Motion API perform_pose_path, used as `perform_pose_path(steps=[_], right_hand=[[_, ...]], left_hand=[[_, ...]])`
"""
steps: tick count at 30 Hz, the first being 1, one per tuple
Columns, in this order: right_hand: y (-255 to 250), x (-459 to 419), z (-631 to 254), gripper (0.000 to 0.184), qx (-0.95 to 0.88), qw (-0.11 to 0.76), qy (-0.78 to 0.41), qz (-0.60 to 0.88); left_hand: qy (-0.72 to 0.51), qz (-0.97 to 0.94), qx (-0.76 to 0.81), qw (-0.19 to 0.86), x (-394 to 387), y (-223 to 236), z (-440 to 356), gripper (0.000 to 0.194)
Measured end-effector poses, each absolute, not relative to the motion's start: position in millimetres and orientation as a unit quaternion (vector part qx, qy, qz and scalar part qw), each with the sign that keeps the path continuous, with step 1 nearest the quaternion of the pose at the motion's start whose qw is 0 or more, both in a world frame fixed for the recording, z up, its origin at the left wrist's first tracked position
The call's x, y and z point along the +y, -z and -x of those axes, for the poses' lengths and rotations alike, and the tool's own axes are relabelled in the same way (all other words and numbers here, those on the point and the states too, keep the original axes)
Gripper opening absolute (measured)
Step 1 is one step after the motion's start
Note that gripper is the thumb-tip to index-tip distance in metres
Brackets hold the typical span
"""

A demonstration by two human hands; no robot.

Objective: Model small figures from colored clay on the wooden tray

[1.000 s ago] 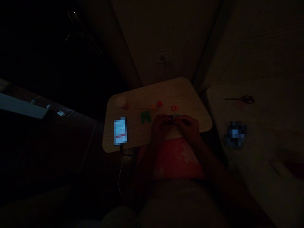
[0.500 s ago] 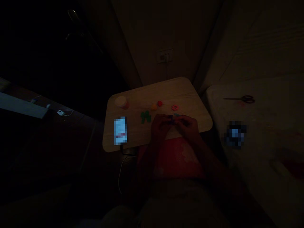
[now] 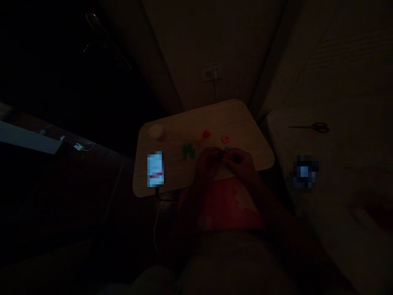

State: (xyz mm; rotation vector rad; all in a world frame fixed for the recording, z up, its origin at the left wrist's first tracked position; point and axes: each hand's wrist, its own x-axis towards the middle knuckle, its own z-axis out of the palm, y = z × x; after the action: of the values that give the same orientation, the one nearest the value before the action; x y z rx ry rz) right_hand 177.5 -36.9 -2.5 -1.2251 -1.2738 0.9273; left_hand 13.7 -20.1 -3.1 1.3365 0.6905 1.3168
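Over the front of a small wooden table (image 3: 172,172), my left hand (image 3: 208,162) and my right hand (image 3: 242,163) meet, fingers bent inward. Pinched between their fingertips is a small dark purple piece (image 3: 220,154); dim light hides its exact kind. A light blue piece (image 3: 227,148) shows just beyond the right fingertips. Behind my hands lies a pink flower-shaped piece (image 3: 226,139). A red ball-like piece (image 3: 206,134) and a yellow-orange piece (image 3: 198,138) sit further left. Left of my left hand rests a green, several-lobed piece (image 3: 188,151).
A lit phone-like screen (image 3: 155,169) with a cable lies at the table's left. Behind it stands a tub with a pale lid (image 3: 156,131). Scissors (image 3: 310,127) and a blurred dark object (image 3: 304,173) lie on the pale surface at right. A wall socket (image 3: 212,73) holds a plug.
My right fingers have shifted slightly left and curled closer to my left fingertips around the purple piece. The scene looks a little darker; the things on the table stay put.
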Motion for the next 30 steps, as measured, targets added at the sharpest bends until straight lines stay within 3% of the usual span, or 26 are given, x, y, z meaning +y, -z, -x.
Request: perform_pose_path(steps=[9,12,17,22,30], right_hand=[[4,-37,-179,0.021,-0.512,0.563,-0.380,0.527],[5,-35,-180,0.014,-0.528,0.574,-0.320,0.538],[5,-29,-175,0.027,-0.671,0.460,-0.203,0.545],[6,-30,-170,0.018,-0.710,0.368,-0.168,0.576],[6,-32,-174,0.018,-0.648,0.471,-0.232,0.552]], left_hand=[[-0.574,-0.427,0.334,0.614,-15,2,-8,0.038],[-0.584,-0.368,0.312,0.653,-14,3,-8,0.043],[-0.591,-0.321,0.307,0.673,-13,1,-7,0.043],[-0.580,-0.319,0.312,0.682,-14,-2,-6,0.039],[-0.593,-0.351,0.289,0.665,-9,6,-4,0.045]])
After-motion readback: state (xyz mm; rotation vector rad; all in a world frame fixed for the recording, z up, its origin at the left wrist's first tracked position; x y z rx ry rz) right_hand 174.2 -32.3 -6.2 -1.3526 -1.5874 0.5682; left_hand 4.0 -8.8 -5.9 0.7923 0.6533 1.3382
